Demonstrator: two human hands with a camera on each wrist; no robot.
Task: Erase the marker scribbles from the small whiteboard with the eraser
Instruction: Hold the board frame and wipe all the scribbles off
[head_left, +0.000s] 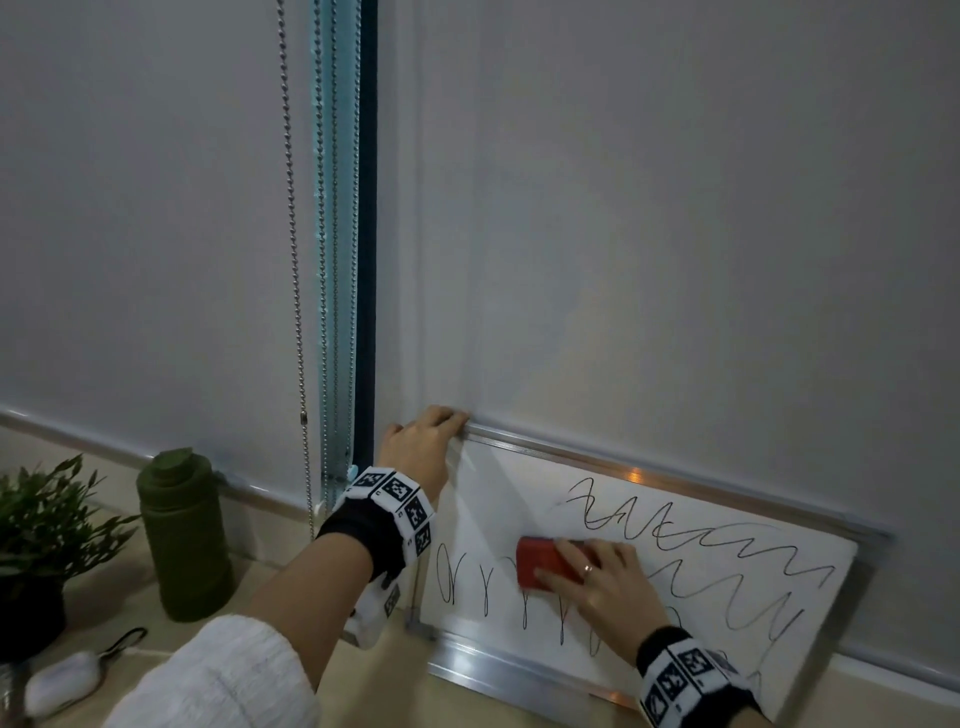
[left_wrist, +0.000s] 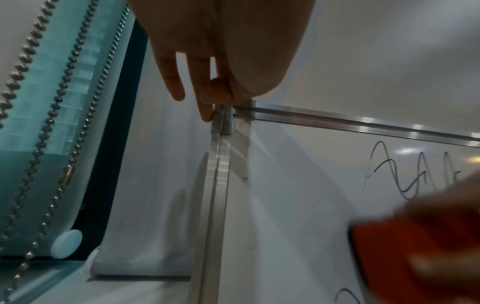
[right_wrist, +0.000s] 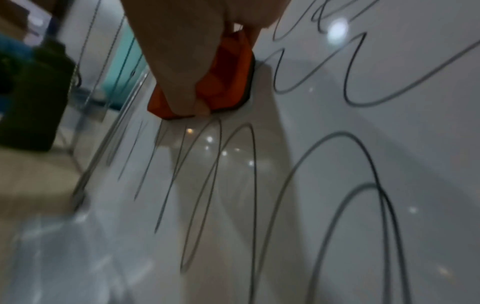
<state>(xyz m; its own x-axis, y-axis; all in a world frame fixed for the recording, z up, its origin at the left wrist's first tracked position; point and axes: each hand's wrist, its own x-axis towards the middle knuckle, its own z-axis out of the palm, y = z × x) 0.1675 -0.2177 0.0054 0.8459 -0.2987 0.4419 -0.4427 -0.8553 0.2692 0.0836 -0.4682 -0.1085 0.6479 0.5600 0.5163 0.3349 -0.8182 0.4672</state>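
Note:
A small whiteboard (head_left: 498, 499) with an aluminium frame leans against the blind, its face covered in black marker scribbles (head_left: 691, 540). My left hand (head_left: 421, 441) grips its top left corner (left_wrist: 233, 115), thumb in front and fingers (left_wrist: 171, 78) behind the frame. My right hand (head_left: 597, 577) holds a red eraser (head_left: 545, 564) flat against the board's middle, between the upper wavy line and the lower loops (right_wrist: 215, 185). In the right wrist view the eraser (right_wrist: 228, 78) shows orange-red with a dark felt base on the board (right_wrist: 324, 144). Part of the scribbles lies hidden under my right hand.
A dark green bottle (head_left: 182, 535) stands left of the board on the beige ledge (head_left: 156, 639). A potted plant (head_left: 36, 535) and a white earbud case (head_left: 60, 680) sit further left. Bead chains (head_left: 296, 260) hang beside the blind's edge.

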